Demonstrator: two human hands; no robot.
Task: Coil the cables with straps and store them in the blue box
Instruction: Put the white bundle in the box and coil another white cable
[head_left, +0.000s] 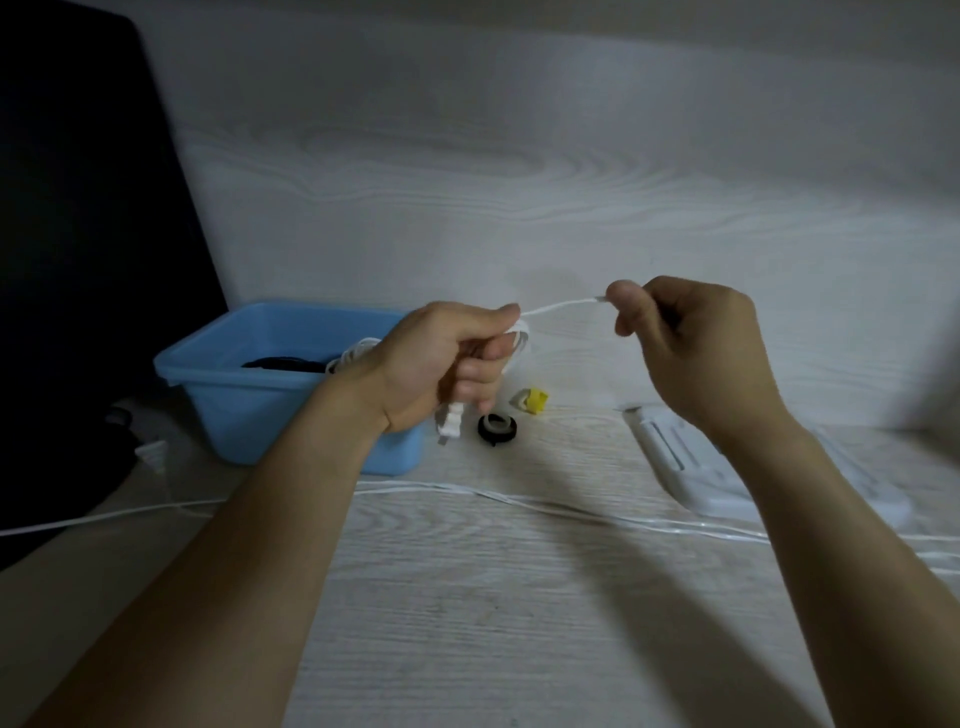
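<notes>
The left hand is curled around a small coil of white cable, whose loops show at the thumb side of the fist while a white plug hangs out below the fingers. From the coil a short stretch of the cable runs rightward and slightly up to the right hand, which pinches the cable's far end between thumb and forefinger, both hands held above the pale wooden table. The blue box sits on the table just behind the left wrist with a black cable inside, and a black strap roll and a yellow strap lie near the box under the hands.
</notes>
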